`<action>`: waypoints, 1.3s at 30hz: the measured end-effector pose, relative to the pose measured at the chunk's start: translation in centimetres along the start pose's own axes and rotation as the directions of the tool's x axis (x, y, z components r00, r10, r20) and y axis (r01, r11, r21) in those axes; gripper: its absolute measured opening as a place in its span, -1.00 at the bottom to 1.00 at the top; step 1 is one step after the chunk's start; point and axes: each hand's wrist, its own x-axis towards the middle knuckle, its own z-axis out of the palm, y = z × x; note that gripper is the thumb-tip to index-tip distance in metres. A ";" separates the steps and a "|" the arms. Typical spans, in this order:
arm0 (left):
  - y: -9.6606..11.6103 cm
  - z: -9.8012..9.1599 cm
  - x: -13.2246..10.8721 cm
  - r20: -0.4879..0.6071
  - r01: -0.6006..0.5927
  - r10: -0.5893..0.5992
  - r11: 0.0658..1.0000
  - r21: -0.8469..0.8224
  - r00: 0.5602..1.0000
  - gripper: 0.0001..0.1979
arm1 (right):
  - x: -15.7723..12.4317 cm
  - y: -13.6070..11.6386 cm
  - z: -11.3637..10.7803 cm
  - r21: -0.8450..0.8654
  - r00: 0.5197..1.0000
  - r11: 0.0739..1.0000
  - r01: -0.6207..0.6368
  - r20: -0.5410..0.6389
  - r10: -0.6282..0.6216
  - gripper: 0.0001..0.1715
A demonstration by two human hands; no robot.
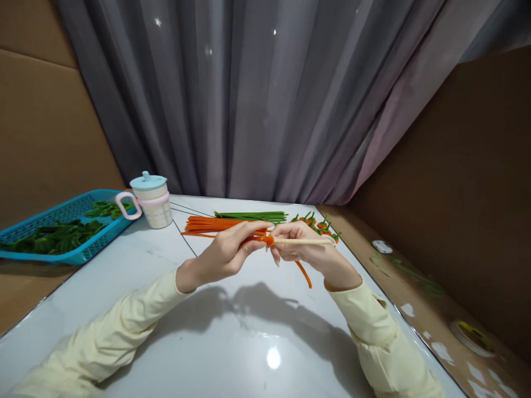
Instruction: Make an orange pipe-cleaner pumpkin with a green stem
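Observation:
Over the white table, both my hands meet in front of me. My left hand [227, 250] is closed in a pinch on an orange pipe cleaner [269, 241], which is wound at the tip of a pale wooden stick [309, 241]. Closed around that stick is my right hand [317, 255], its fingertips right beside the winding. A loose orange end [305, 275] hangs down below the right hand. Behind the hands lie a bundle of orange pipe cleaners [207, 224] and a green bundle [249, 215]. Small orange pieces with green stems [321, 224] sit behind my right hand.
A cup with a blue lid and pink handle [158, 213] stands at the back left. Beside it is a blue basket [89, 251] holding green pieces. On the right lie a tape roll [473, 338], paper scraps [442, 352] and a small white object [381, 246]. A grey curtain [249, 110] hangs behind.

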 end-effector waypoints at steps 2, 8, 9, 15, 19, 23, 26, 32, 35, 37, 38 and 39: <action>-0.4 0.2 -0.2 -0.010 -0.087 0.088 0.994 0.060 0.996 -0.70 | 0.0 -0.1 0.3 0.035 1.000 0.999 0.004 -0.008 -0.003 -0.74; -0.8 0.3 -0.1 -0.082 -0.147 0.170 0.962 0.230 0.982 -0.73 | 0.1 -0.1 1.2 -0.026 0.998 1.000 -0.004 -0.062 0.003 -0.78; -0.7 0.3 0.0 -0.107 -0.141 0.171 0.959 0.245 0.979 -0.74 | 0.1 -0.1 1.3 -0.116 0.997 0.993 -0.004 -0.071 -0.004 -0.75; -1.0 0.5 0.0 -0.074 -0.072 0.112 0.912 0.405 0.991 -0.77 | -1.2 -0.5 2.8 -0.864 0.957 0.503 0.010 -0.137 -0.254 -0.72; -0.9 0.4 0.0 0.131 -0.051 -0.003 0.912 0.408 0.991 -0.73 | -2.0 -0.5 2.8 -0.998 0.958 0.044 -0.037 -0.048 -0.282 -0.71; -0.2 -0.2 0.5 0.296 0.128 -0.147 0.988 0.082 0.944 -0.71 | -2.0 -0.7 0.4 -0.991 0.941 -0.038 0.130 0.136 -0.309 -0.61; 0.2 -0.8 0.9 0.361 0.314 -0.241 0.936 -0.159 0.901 -0.69 | -1.6 -1.0 -1.6 -0.902 0.905 0.245 0.356 0.267 -0.331 -0.69; 0.4 -0.5 0.8 0.253 0.469 -0.410 0.846 -0.256 0.877 -0.67 | 0.3 0.2 -1.5 -0.583 0.972 0.785 0.210 0.041 -0.230 -0.71; -0.1 0.3 0.3 0.041 0.414 -0.412 0.903 -0.113 0.910 -0.78 | 1.4 1.6 -0.3 -0.299 0.981 0.951 0.076 -0.147 -0.125 -0.76; -0.7 0.8 -0.1 -0.054 0.284 -0.282 0.958 0.034 0.958 -0.81 | 1.8 2.3 0.1 -0.117 0.993 0.993 0.005 -0.119 -0.019 -0.76; -1.1 1.0 -0.3 -0.058 0.180 -0.174 0.976 0.120 0.983 -0.77 | 2.0 2.5 0.2 -0.055 0.997 0.998 -0.029 -0.072 0.025 -0.75; -1.4 1.1 -0.5 -0.031 0.072 -0.067 0.975 0.209 0.997 -0.73 | 2.0 2.5 0.2 -0.023 0.998 0.998 -0.059 -0.026 0.058 -0.73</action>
